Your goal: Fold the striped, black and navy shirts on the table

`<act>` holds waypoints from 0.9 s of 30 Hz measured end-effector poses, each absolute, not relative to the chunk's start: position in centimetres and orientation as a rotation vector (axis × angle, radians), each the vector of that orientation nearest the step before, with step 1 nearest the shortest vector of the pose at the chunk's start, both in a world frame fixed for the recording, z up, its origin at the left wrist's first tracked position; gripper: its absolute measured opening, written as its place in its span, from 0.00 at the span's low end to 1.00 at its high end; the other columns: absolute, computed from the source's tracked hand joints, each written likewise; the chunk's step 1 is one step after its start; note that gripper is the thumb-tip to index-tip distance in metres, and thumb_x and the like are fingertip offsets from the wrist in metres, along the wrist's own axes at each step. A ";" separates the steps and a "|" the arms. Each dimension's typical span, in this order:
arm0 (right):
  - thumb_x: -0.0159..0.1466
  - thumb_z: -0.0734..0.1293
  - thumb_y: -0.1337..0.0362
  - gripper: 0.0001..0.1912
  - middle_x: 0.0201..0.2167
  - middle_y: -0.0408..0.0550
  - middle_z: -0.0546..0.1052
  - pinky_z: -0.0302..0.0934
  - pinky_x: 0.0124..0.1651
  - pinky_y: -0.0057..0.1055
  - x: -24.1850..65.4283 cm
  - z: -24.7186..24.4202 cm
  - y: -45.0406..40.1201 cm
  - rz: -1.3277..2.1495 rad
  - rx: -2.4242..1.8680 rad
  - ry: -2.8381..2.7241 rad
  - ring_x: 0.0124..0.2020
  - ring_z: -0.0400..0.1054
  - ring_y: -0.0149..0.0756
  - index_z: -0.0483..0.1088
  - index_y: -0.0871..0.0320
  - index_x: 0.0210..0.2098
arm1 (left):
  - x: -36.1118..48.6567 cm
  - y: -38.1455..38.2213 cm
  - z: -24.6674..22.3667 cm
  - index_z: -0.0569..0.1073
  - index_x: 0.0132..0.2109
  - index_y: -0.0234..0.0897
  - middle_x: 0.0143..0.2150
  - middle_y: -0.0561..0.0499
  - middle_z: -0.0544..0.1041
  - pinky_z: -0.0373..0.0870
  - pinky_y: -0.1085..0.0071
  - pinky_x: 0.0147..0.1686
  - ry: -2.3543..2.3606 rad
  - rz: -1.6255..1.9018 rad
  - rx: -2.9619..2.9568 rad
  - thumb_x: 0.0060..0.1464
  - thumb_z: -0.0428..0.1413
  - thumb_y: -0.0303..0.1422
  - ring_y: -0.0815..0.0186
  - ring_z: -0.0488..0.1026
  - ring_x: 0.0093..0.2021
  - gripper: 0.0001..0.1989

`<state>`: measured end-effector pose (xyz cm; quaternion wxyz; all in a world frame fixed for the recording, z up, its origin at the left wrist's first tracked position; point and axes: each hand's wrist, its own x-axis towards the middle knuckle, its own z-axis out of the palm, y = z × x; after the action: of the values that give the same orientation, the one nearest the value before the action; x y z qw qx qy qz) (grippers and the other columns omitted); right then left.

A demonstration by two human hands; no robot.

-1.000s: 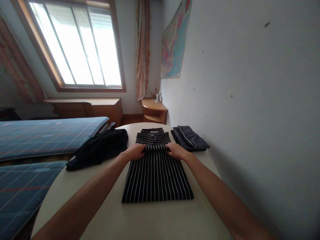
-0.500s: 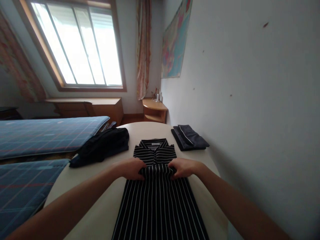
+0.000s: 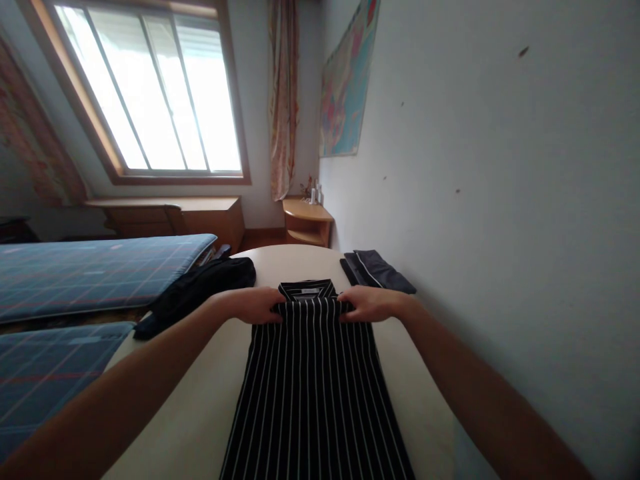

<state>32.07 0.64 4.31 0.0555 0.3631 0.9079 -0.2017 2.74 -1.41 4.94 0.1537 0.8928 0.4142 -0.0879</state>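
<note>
A black shirt with white stripes (image 3: 311, 387) lies lengthwise on the pale table, its collar at the far end. My left hand (image 3: 257, 305) pinches the left end of a folded-over edge of the shirt. On the opposite end of that same edge, my right hand (image 3: 367, 304) is closed with thumb and fingers around the cloth. The edge stretches between both hands just below the collar and covers most of the shirt's upper front. A light label shows inside the collar.
Dark crumpled clothing (image 3: 205, 287) lies on the table (image 3: 280, 257) at the left. Folded dark clothes (image 3: 380, 270) sit at the far right, near the white wall (image 3: 480, 267). Blue plaid mattresses (image 3: 100, 273) flank the table's left side. A corner shelf (image 3: 307, 210) stands beyond.
Both hands have moved away from me, carrying the shirt's folded edge up toward the collar. The shirt's striped chest, visible before, is now covered.
</note>
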 end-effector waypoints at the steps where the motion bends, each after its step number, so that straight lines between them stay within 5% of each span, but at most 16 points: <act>1: 0.62 0.67 0.61 0.11 0.34 0.48 0.79 0.60 0.38 0.28 32.0 4.5 1.3 -0.553 1.149 2.783 0.35 0.71 0.37 0.77 0.60 0.39 | 2.7 -0.7 5.2 0.78 0.41 0.37 0.37 0.51 0.81 0.70 0.72 0.38 1.231 -0.236 2.593 0.57 0.55 0.32 0.63 0.77 0.36 0.08; 6: 0.65 0.66 0.63 0.11 0.43 0.55 0.80 0.61 0.44 0.30 30.7 2.2 4.1 -0.195 1.371 2.789 0.45 0.73 0.44 0.76 0.60 0.44 | 3.0 2.2 2.6 0.77 0.46 0.37 0.45 0.44 0.81 0.71 0.66 0.47 1.528 -0.236 2.699 0.58 0.54 0.33 0.57 0.77 0.46 0.11; 11: 0.65 0.66 0.64 0.13 0.47 0.57 0.79 0.62 0.45 0.30 30.0 -1.9 4.7 -0.161 1.398 2.698 0.49 0.73 0.45 0.75 0.60 0.48 | 3.6 2.8 -2.0 0.76 0.48 0.38 0.48 0.40 0.80 0.73 0.59 0.45 1.656 -0.209 2.668 0.57 0.53 0.34 0.51 0.77 0.47 0.13; 27: 0.61 0.68 0.65 0.08 0.38 0.51 0.81 0.60 0.39 0.27 31.2 -0.7 1.2 -0.439 1.256 2.705 0.40 0.74 0.39 0.77 0.59 0.39 | 2.1 -1.4 -0.9 0.77 0.45 0.41 0.43 0.47 0.81 0.71 0.67 0.42 1.441 -0.153 2.638 0.59 0.55 0.36 0.57 0.78 0.45 0.10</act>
<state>31.23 1.23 -0.71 0.0637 0.4158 0.8955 -0.1454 2.08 -1.41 -0.87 0.0656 0.8746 0.4778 -0.0506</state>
